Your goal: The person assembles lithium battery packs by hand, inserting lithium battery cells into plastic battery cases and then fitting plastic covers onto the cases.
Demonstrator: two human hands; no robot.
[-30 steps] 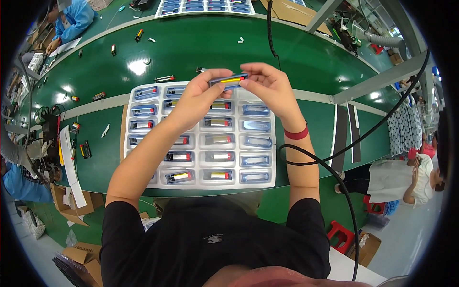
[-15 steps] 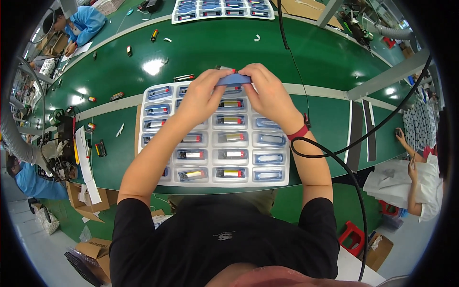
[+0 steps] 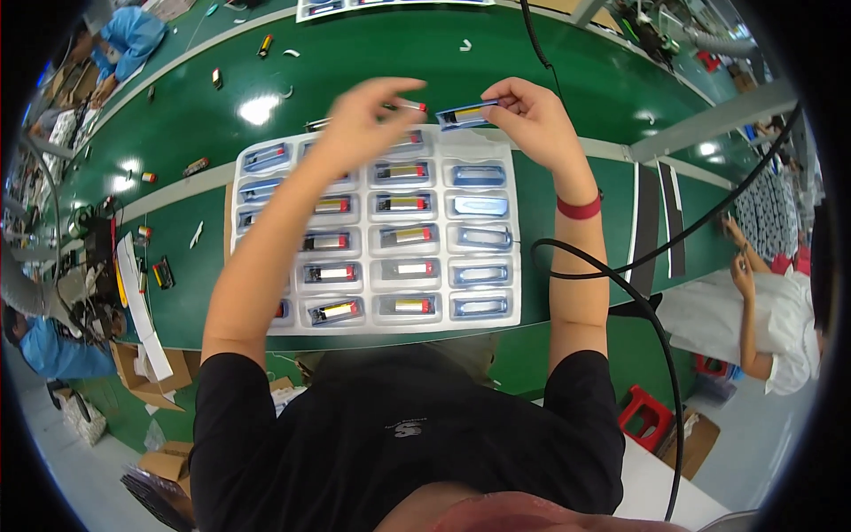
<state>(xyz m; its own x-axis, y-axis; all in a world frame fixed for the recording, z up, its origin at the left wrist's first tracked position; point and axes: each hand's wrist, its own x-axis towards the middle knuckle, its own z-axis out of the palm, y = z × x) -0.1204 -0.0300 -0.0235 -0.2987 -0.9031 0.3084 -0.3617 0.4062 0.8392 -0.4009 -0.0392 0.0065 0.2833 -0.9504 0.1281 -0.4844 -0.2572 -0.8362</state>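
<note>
My right hand (image 3: 529, 117) pinches the end of a blue plastic casing (image 3: 448, 124) that carries a dark, yellow-labelled insert, held tilted just above the far edge of the white compartment tray (image 3: 515, 266). My left hand (image 3: 359, 124) is blurred by motion, thumb and forefinger apart. Between and behind those fingers shows a red-tipped cylinder (image 3: 409, 106); whether they touch it I cannot make out. Below, the tray holds rows of blue casings, many with a black, silver and red cylinder (image 3: 404, 205) in them. In its right column the blue casings (image 3: 480, 207) show no cylinder.
A black cable (image 3: 656, 244) loops past my right forearm. Loose cylinders (image 3: 196, 166) lie on the green table (image 3: 355, 53) at the left. Dark strips (image 3: 645, 222) lie at the right. Another tray (image 3: 381, 7) stands at the far edge. Co-workers sit on both sides.
My hands have come apart. The right has drawn the blue casing to the right and tipped its inside into sight; the left has let go of it and moved left and away.
</note>
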